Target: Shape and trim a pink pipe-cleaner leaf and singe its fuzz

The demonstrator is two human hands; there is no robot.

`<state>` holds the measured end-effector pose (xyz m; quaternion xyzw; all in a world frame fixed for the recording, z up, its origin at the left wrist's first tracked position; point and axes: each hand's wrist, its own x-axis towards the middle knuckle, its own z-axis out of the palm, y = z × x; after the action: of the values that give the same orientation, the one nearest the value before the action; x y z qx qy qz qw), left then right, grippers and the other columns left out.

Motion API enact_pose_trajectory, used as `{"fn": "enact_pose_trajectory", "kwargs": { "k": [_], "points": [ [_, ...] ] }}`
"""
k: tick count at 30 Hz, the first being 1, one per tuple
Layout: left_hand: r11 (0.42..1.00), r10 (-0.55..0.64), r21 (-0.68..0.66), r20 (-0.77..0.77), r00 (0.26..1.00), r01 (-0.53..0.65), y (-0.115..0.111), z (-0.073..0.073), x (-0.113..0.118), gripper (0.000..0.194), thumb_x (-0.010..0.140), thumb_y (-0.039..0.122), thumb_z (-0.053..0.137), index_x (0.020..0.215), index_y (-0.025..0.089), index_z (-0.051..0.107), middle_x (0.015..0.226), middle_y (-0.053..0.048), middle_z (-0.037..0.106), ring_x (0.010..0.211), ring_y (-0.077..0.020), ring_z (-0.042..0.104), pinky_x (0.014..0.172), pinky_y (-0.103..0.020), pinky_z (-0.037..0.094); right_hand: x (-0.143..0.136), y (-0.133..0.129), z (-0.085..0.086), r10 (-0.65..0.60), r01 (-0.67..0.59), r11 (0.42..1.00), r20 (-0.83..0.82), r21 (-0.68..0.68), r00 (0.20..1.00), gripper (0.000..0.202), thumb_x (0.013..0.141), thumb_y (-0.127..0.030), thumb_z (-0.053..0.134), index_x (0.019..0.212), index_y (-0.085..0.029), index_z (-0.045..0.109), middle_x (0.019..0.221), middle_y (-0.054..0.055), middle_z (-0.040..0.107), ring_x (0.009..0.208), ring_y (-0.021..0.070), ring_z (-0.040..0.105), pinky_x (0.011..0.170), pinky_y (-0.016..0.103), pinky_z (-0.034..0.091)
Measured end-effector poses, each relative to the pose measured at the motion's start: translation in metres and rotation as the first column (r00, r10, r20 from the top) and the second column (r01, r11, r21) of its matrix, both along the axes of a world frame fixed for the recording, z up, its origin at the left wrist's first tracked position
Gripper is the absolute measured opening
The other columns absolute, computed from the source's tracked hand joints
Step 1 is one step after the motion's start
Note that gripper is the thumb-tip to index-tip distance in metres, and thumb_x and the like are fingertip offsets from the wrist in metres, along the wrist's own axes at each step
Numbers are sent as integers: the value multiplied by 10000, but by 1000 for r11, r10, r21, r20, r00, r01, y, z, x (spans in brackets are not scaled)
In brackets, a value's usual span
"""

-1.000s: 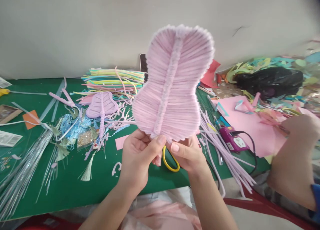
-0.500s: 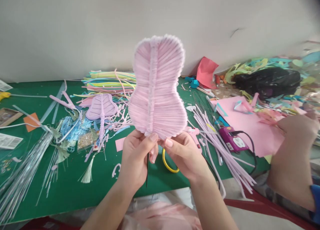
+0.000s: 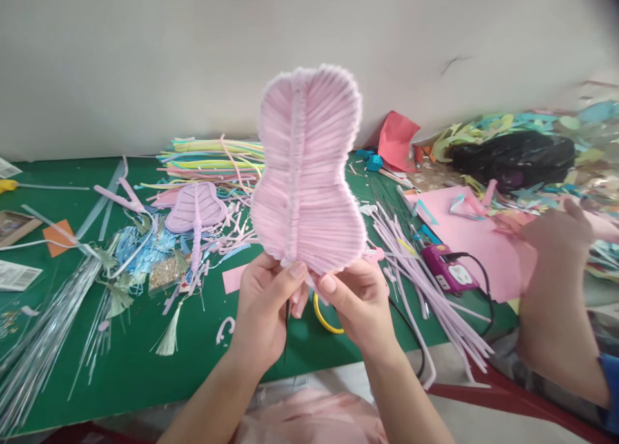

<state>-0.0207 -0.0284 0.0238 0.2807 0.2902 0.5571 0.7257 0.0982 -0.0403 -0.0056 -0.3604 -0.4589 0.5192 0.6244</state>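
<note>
- Pinching pink ribbed panel (image 3: 322, 173) by near edge with left hand (image 3: 264, 308) and right hand (image 3: 362, 305)
- Holding upright over green table (image 3: 193, 373)
- Leaning less, farther off than a second ago; easier to view straight-on

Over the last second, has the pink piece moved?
Yes. The pink piece has shifted left relative to the red paper: earlier it partly covered that paper in this view; now a gap shows between them.
</note>
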Motion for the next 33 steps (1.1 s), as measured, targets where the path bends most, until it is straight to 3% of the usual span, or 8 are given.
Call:
{"fn": "enact_pose_trajectory", "kwargs": {
  "k": [4,7,17,22,26,29,33],
  "points": [
    [999,-50,8,12,999,50,1,-1,0,337,769,267,767,566,162,519,448,86,409,389,-28,372,417,-141,317,-2,9,-5,137,-157,983,-178,-101,974,265,706,-436,822,891,-270,732,786,26,730,750,239,681,720,402,566],
    [997,-70,11,-22,997,70,3,-2,-1,344,769,271,764,554,161,519,440,84,416,383,-32,383,418,-147,325,-2,14,-5,180,-228,960,-262,-165,948,326,631,-445,863,847,-246,722,705,17,696,605,202,624,578,353,529],
    [989,-143,-40,-124,982,139,11,-6,-6,349,753,293,767,548,161,517,418,78,436,347,-42,414,365,-150,296,5,18,-10,212,-276,936,-274,-220,938,274,627,-418,869,756,-234,712,680,5,667,569,158,559,519,298,488],
    [996,-90,-15,-138,986,89,8,-5,-3,339,759,291,757,557,165,516,414,87,421,340,-32,380,363,-151,285,4,18,-11,245,-306,929,-272,-208,930,307,650,-437,844,852,-237,726,756,24,707,599,178,603,560,324,528],
    [1000,-25,13,-174,984,27,6,-5,-3,302,769,297,748,594,166,540,408,91,415,342,-33,373,370,-157,273,1,17,-7,245,-313,933,-323,-177,914,305,672,-396,834,921,-251,733,860,31,742,747,213,671,753,375,561],
    [998,26,53,-220,975,-15,5,-6,-4,278,785,292,736,614,166,556,417,88,428,347,-36,380,373,-162,272,-2,16,-2,182,-246,955,-332,-163,926,266,689,-350,831,919,-260,731,883,21,747,863,229,686,884,403,535],
    [995,56,90,-238,970,-35,5,-8,-4,271,786,273,736,618,168,552,456,83,457,352,-35,395,368,-167,262,-3,13,1,77,-134,976,-305,-171,949,177,696,-339,833,796,-260,709,814,3,730,851,224,682,884,401,534]
  ]
}}
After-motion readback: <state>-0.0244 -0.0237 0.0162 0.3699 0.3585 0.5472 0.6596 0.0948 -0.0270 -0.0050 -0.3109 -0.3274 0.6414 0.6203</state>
